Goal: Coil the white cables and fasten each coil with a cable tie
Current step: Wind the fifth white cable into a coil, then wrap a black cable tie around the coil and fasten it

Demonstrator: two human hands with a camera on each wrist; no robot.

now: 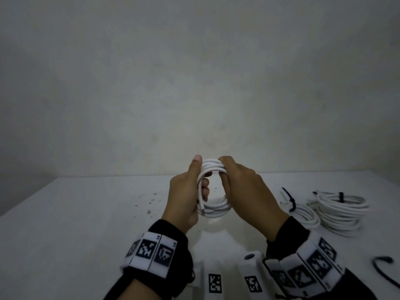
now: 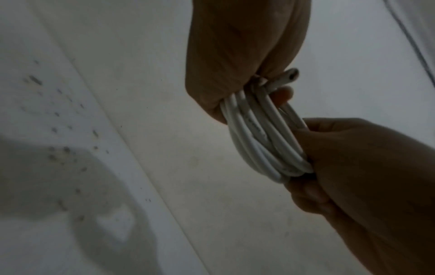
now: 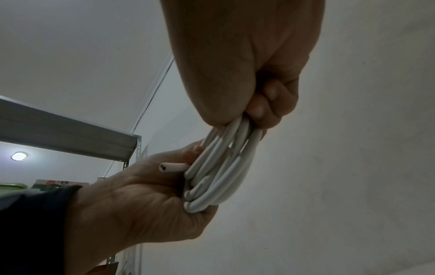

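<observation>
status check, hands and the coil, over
Left hand and right hand both grip the white coil, held above the table. No tie on it yet. Nothing in the way.

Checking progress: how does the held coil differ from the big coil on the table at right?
The held coil is up in both hands, upright; the big coil lies flat on the table. The big coil has a black tie; the held coil shows none. Both are white cable.

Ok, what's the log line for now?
left hand: grips cable coil | right hand: grips it too | tie: not on
</observation>
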